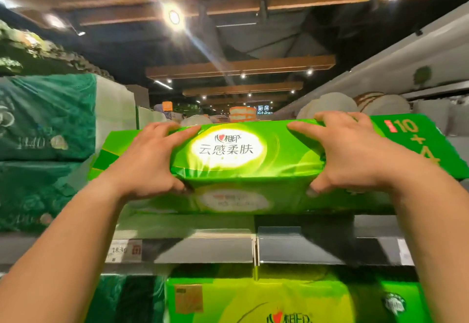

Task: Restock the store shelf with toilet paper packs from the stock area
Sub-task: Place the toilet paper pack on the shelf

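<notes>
Two hands hold one bright green toilet paper pack [243, 167] at the centre of the frame, one at each end of its front face; the left hand [149, 160] has its fingers [177, 132] spread over the top edge and its thumb tucked under the lower front, and the right hand [350, 155] mirrors it, so both are clamped on the soft wrapper rather than lying flat. Gripping near both ends probably keeps a long, squashy pack level while it is guided onto the top shelf [203, 246], whose grey edge runs across the lower middle with a price tag [123, 250] at its left; the pack's underside appears to sit on or just above another green pack beneath it, though blur hides whether they touch. Behind it, toward the right, a second green pack [411, 142] printed with 10 + 4 lies just beside, which suggests the row is being filled from the back forward. Dark green packs [48, 117] stack at the left of the frame, well filled; more yellow-green packs [253, 297] fill the shelf below at the bottom. My judgement is that placement is nearly done: a final push inward and a squaring of the front face remain.
</notes>
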`<state>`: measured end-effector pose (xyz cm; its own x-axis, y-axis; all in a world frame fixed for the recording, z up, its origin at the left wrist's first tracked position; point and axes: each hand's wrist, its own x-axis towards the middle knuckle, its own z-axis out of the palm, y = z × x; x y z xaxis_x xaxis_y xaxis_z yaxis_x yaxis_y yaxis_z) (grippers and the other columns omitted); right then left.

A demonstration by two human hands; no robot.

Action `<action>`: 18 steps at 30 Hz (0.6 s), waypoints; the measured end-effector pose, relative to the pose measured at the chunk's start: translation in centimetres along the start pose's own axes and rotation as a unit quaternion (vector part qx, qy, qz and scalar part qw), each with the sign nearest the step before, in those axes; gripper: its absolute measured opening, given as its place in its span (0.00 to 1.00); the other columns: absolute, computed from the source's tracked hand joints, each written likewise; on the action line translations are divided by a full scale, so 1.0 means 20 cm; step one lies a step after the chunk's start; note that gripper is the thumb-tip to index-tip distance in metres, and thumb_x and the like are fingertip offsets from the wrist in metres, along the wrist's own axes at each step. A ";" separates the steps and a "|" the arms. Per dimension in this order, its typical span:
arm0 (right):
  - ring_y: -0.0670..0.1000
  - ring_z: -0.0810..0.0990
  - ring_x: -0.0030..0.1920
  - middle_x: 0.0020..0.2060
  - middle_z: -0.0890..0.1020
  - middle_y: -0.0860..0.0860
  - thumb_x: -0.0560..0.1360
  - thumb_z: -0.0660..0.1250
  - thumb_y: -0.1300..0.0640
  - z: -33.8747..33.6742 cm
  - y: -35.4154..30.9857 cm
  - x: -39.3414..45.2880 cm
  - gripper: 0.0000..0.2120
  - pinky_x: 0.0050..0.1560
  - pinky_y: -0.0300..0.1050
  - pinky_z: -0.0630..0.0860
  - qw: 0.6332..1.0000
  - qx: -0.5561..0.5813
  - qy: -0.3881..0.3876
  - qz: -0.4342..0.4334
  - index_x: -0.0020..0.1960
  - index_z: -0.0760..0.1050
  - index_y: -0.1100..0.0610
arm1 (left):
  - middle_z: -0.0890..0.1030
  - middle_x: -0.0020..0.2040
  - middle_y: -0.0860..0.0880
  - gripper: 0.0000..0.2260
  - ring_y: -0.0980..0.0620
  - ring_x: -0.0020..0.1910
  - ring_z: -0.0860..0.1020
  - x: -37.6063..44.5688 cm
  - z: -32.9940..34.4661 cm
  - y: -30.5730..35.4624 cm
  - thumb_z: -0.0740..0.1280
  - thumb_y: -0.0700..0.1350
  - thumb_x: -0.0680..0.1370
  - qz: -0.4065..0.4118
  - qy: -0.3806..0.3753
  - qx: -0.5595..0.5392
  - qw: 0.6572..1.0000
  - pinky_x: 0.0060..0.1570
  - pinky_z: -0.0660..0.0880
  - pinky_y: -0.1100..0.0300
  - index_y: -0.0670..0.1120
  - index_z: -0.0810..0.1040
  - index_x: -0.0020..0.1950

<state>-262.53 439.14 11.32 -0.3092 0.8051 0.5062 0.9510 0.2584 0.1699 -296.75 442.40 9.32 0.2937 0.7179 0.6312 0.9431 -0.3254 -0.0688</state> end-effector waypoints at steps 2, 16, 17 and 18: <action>0.56 0.54 0.76 0.75 0.60 0.54 0.59 0.78 0.32 0.02 -0.07 0.03 0.58 0.76 0.56 0.50 1.000 -0.003 -0.018 -0.003 0.79 0.46 0.35 | 0.63 0.76 0.46 0.58 0.47 0.75 0.59 -0.03 0.02 -0.08 0.70 0.67 0.52 -0.002 -0.025 -0.003 1.000 0.75 0.59 0.49 0.63 0.52 0.81; 0.48 0.66 0.67 0.71 0.60 0.38 0.54 0.83 0.35 0.08 -0.04 0.32 0.56 0.67 0.51 0.72 0.965 0.168 -0.202 -0.009 0.76 0.58 0.31 | 0.54 0.77 0.60 0.59 0.50 0.77 0.54 0.18 0.00 -0.24 0.81 0.67 0.53 -0.027 -0.247 -0.094 0.964 0.77 0.57 0.45 0.66 0.56 0.79; 0.48 0.67 0.67 0.71 0.62 0.39 0.52 0.82 0.33 0.08 -0.02 0.36 0.56 0.67 0.51 0.72 0.959 0.182 -0.215 -0.013 0.75 0.59 0.31 | 0.57 0.76 0.60 0.58 0.50 0.77 0.56 0.20 0.00 -0.24 0.81 0.68 0.53 -0.034 -0.258 -0.107 0.960 0.77 0.58 0.45 0.65 0.59 0.79; 0.49 0.69 0.68 0.72 0.64 0.40 0.50 0.81 0.31 0.09 -0.02 0.38 0.56 0.68 0.52 0.71 0.954 0.196 -0.227 -0.012 0.74 0.61 0.31 | 0.60 0.76 0.59 0.57 0.50 0.76 0.60 0.21 0.00 -0.23 0.82 0.67 0.54 -0.044 -0.260 -0.127 0.956 0.76 0.59 0.47 0.62 0.62 0.79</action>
<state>-265.19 446.21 13.58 -0.3808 0.9218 0.0721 0.9005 0.3874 -0.1973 -299.97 446.86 12.31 0.3154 0.9367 0.1522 0.9187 -0.3416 0.1983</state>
